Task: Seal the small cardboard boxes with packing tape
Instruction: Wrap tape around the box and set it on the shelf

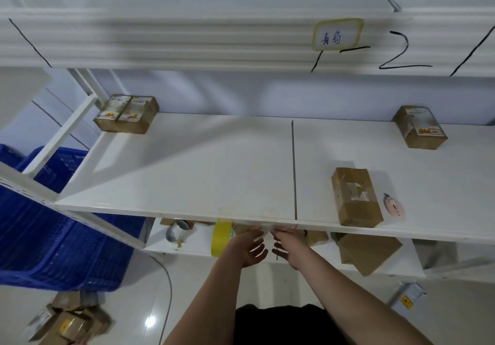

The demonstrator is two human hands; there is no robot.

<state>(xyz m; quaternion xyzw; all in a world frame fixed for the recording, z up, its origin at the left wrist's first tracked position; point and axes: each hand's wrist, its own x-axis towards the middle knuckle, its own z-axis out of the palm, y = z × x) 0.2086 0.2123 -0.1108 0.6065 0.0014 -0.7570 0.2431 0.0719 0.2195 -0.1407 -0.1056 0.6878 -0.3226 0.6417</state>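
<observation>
Both my arms reach forward under the front edge of the white shelf (214,162). My left hand (249,248) and my right hand (288,248) are side by side, fingers stretched up to a clear strip of packing tape (267,227) stuck along the shelf edge. The fingertips are blurred there. A yellow tape roll (221,237) stands just left of my left hand. A small cardboard box (356,197) with clear tape on top lies on the shelf to the right. A pair of labelled boxes (126,114) sits at the back left, and another box (419,127) at the back right.
A pink cutter (392,205) lies beside the taped box. The lower shelf holds a clear tape roll (178,232) and more cardboard boxes (367,251). Blue crates (53,224) stand on the left. Several boxes (67,323) lie on the floor at the lower left.
</observation>
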